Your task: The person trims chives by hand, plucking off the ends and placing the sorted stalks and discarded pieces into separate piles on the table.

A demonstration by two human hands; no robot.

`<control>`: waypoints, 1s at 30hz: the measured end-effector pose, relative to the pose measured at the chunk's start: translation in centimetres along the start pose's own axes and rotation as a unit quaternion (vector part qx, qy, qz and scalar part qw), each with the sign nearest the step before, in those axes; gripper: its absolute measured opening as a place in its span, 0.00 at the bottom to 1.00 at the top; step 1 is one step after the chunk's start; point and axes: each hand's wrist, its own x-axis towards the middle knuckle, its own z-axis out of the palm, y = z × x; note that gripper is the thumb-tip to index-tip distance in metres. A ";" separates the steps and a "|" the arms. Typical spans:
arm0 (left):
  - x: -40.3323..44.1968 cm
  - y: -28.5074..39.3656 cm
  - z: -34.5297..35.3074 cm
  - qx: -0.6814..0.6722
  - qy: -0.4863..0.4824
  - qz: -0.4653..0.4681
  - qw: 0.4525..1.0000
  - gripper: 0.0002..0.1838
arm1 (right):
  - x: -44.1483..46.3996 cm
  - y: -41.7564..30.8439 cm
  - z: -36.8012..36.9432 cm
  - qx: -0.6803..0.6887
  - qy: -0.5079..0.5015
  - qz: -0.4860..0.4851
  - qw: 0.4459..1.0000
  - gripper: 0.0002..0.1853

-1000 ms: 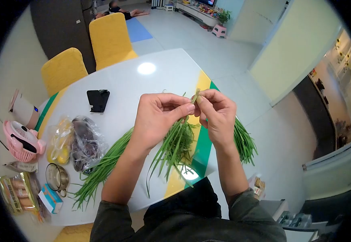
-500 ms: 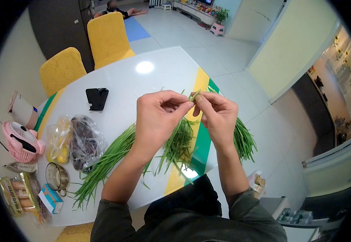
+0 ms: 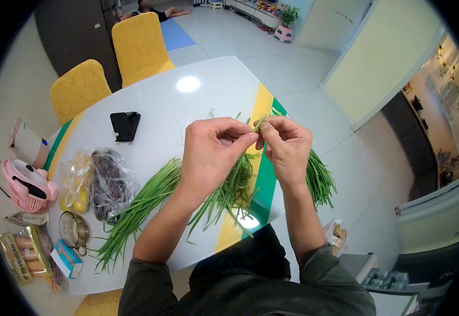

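Above the table, my left hand (image 3: 212, 152) and my right hand (image 3: 287, 152) meet with their fingertips pinched on the pale stem end of a garlic chive (image 3: 260, 122). Its leaves run down behind my left hand and cannot be told apart from the others. To the left of my left wrist lies a long bundle of green chives (image 3: 141, 203). A looser pile of chives (image 3: 233, 184) sits between my forearms. More chives (image 3: 320, 181) lie at the right table edge, partly hidden by my right hand and wrist.
On the white table (image 3: 155, 97) are a black phone stand (image 3: 125, 126), bagged yellow produce (image 3: 77, 184), bagged dark produce (image 3: 108, 184), a glass cup (image 3: 74, 230), a small box (image 3: 66, 258) and a pink fan (image 3: 28, 184). A person (image 3: 158, 13) lies on the far floor.
Both hands stay pinched together on the chive stem. My left hand has shifted slightly right, and the stem now points more upright. The view has moved a little.
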 end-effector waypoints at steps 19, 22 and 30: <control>1.0 -0.7 -0.9 -0.218 -0.102 -0.137 0.961 0.09 | -0.2 0.3 -1.5 0.029 -0.011 0.033 0.999 0.05; 1.1 -0.8 -1.3 -0.220 -0.098 -0.127 0.962 0.09 | -0.4 2.3 -2.6 -0.109 -0.032 -0.013 0.993 0.07; 1.3 -1.2 -2.1 -0.201 -0.093 -0.120 0.968 0.11 | -1.4 3.4 -2.7 -0.318 -0.239 -0.003 0.918 0.16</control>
